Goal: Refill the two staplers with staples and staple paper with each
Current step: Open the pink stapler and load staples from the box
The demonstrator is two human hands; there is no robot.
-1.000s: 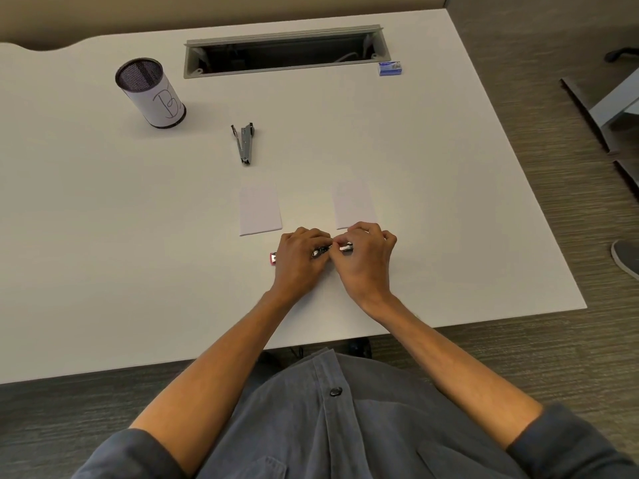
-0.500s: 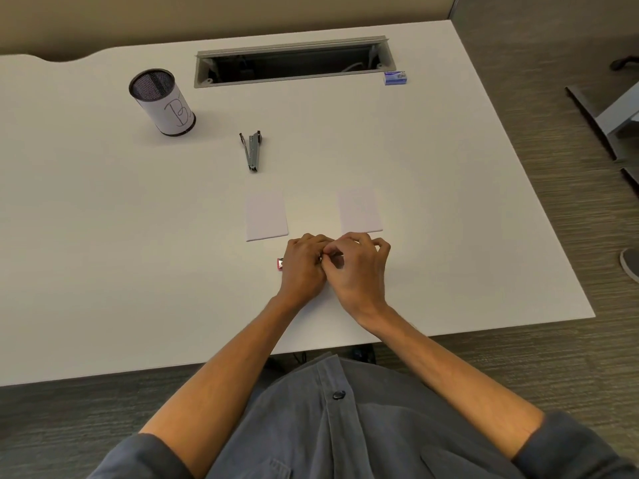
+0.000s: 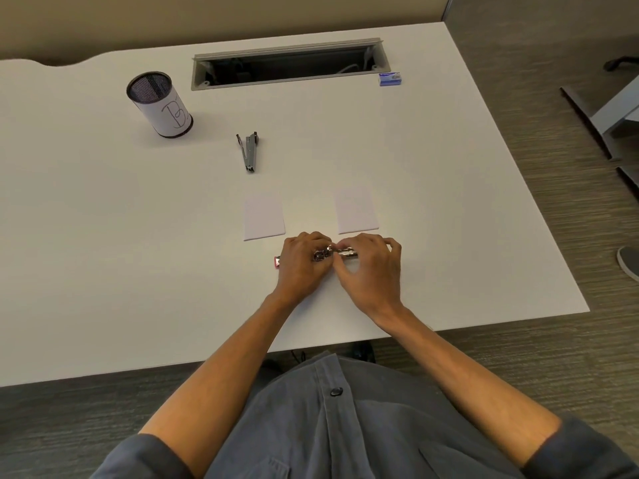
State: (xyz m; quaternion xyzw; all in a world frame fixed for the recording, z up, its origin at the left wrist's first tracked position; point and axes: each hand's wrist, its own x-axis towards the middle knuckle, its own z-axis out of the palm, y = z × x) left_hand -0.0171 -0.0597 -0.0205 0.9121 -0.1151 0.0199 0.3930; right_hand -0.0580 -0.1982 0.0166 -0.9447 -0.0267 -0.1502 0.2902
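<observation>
hands (image 3: 340,262) parted slightly, stapler (image 3: 333,254) metal showing between them again

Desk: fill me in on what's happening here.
A person works a small stapler with both hands at the near edge of the desk. The left hand grips its pink end; the right hand pinches the metal end. A second stapler lies untouched farther back, beyond two paper slips. A staple box sits at the far right.

Mesh cup (image 3: 159,104) upright; cable tray (image 3: 289,63) open.
</observation>
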